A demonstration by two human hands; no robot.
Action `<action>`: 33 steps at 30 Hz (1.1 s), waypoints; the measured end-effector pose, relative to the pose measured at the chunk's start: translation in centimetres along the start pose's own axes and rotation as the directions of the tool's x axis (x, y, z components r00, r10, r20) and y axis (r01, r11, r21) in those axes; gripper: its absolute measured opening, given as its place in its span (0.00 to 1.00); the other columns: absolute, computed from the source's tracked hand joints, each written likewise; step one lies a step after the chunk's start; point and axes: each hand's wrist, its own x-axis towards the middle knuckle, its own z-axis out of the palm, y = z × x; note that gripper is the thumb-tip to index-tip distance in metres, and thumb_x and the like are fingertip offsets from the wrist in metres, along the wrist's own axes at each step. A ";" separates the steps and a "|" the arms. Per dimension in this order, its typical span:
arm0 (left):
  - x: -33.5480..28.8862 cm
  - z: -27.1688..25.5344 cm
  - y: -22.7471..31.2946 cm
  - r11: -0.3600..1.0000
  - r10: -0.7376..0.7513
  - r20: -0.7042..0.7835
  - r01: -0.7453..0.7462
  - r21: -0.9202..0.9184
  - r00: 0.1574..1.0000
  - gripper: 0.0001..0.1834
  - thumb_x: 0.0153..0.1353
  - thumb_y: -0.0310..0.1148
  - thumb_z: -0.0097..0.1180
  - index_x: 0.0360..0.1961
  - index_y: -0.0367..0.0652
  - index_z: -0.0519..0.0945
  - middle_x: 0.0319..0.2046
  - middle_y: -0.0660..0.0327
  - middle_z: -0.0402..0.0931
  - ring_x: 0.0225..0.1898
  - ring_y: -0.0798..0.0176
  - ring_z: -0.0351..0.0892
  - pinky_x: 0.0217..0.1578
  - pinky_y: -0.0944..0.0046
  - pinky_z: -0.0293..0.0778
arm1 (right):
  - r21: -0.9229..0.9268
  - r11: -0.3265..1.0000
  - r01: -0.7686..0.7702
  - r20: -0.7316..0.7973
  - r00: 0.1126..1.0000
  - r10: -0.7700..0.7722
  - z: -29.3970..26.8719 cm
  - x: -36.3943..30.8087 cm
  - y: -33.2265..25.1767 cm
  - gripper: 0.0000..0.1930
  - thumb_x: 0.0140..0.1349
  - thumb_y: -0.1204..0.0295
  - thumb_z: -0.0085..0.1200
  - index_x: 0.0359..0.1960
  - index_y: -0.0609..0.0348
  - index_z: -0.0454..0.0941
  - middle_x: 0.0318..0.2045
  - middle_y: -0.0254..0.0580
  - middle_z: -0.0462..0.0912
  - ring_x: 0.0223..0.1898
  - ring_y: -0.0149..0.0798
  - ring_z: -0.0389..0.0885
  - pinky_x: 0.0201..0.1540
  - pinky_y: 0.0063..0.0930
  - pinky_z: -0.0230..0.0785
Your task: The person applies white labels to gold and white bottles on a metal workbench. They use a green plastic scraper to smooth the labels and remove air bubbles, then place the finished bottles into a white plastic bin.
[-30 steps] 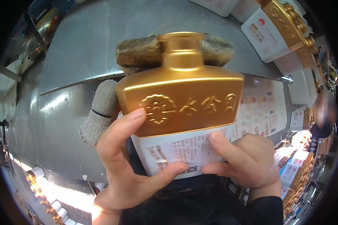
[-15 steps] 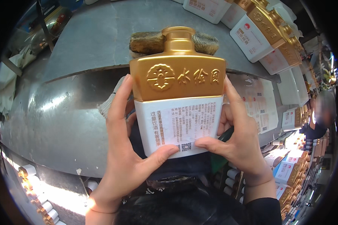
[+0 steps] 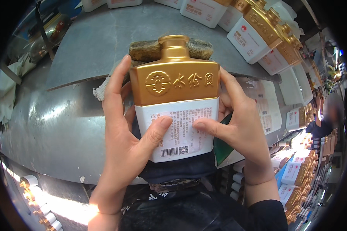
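Between my two hands is a flat, flask-shaped bottle [image 3: 177,86], gold on its shoulders and neck, white below, with a raised emblem on the gold. A clear printed label [image 3: 181,134] lies on its white face. My left hand [image 3: 129,123] grips the left side, its thumb pressed on the label. My right hand [image 3: 235,119] grips the right side, thumb also on the label; its other fingers are partly hidden behind the bottle. The bottle's neck stands in front of a worn wooden block [image 3: 144,51]. A pale knitted cloth [image 3: 100,91] shows beside my left hand.
More gold-and-white bottles [image 3: 250,36] stand along the far right of the grey metal table [image 3: 65,131]. Sheets of labels [image 3: 264,104] lie right of my hands, near a white bin [image 3: 297,82]. Rows of bottles [image 3: 293,173] fill the right. A co-worker [image 3: 329,115] is at the far right.
Both thumbs have slid up the label from the bottle's lower edge, uncovering its printed codes. The bottle has shifted slightly left in view, still between both hands.
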 end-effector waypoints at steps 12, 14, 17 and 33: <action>0.3 0.3 0.1 0.995 -0.009 -0.037 0.006 -0.096 0.999 0.44 0.59 0.35 0.61 0.71 0.38 0.50 0.64 0.50 0.59 0.66 0.55 0.60 0.66 0.57 0.56 | 0.104 0.993 -0.049 0.051 0.998 0.044 -0.3 0.4 0.0 0.44 0.48 0.68 0.71 0.66 0.69 0.60 0.29 0.34 0.81 0.26 0.19 0.71 0.30 0.12 0.62; 0.3 0.2 -0.1 0.995 0.000 -0.033 -0.003 -0.100 0.999 0.44 0.60 0.36 0.61 0.71 0.37 0.50 0.64 0.50 0.59 0.66 0.56 0.60 0.66 0.58 0.56 | 0.079 0.996 -0.034 0.044 0.999 0.031 -0.1 0.5 0.0 0.44 0.49 0.67 0.71 0.66 0.70 0.59 0.28 0.34 0.80 0.26 0.19 0.71 0.30 0.11 0.62; 0.6 -1.0 -0.4 0.961 -0.090 -0.012 0.084 -0.263 0.996 0.45 0.58 0.34 0.62 0.71 0.37 0.50 0.65 0.50 0.58 0.66 0.55 0.59 0.66 0.57 0.56 | 0.159 0.986 -0.056 0.071 0.996 0.045 -0.3 0.5 0.2 0.43 0.50 0.67 0.70 0.65 0.70 0.60 0.30 0.36 0.81 0.26 0.19 0.71 0.30 0.12 0.62; 0.1 -0.9 0.4 0.968 -0.081 0.041 0.088 -0.234 0.996 0.49 0.54 0.31 0.66 0.71 0.37 0.50 0.68 0.51 0.54 0.67 0.52 0.57 0.65 0.54 0.61 | 0.242 0.965 -0.098 0.089 0.993 0.079 -0.7 0.9 0.3 0.40 0.52 0.66 0.69 0.63 0.70 0.62 0.31 0.35 0.81 0.26 0.18 0.69 0.30 0.10 0.60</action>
